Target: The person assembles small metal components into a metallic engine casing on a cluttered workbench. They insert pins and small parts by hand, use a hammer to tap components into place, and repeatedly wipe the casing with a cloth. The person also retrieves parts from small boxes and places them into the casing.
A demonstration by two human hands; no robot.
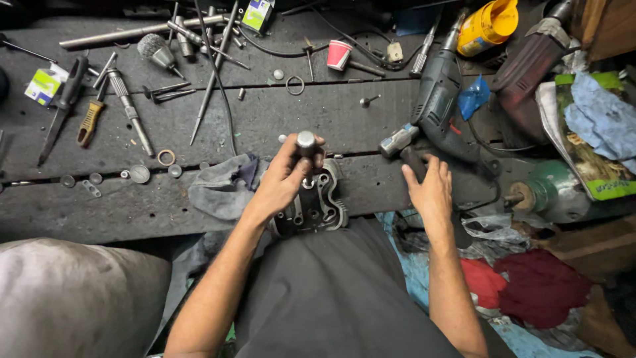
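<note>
**Cylindrical metal tool held upright over a finned engine casting; hammer gripped alongside**

A dull grey, finned metal casting (317, 202) with round bores is seen at the near edge of a dark, oil-stained plank workbench (265, 119), partly over a crumpled grey rag (222, 185). A smooth steel cylinder (305, 144) with a rounded top is held upright above the casting by the left hand (281, 179), whose fingers (291, 149) are curled closed around its shaft, the forearm being extended forward. The black handle of a steel-headed hammer (399, 140) is enclosed by the right hand (430, 189), fingers wrapped shut. An electric drill (440, 99), a yellow jug (487, 26), screwdrivers and washers are scattered across the bench.
</note>
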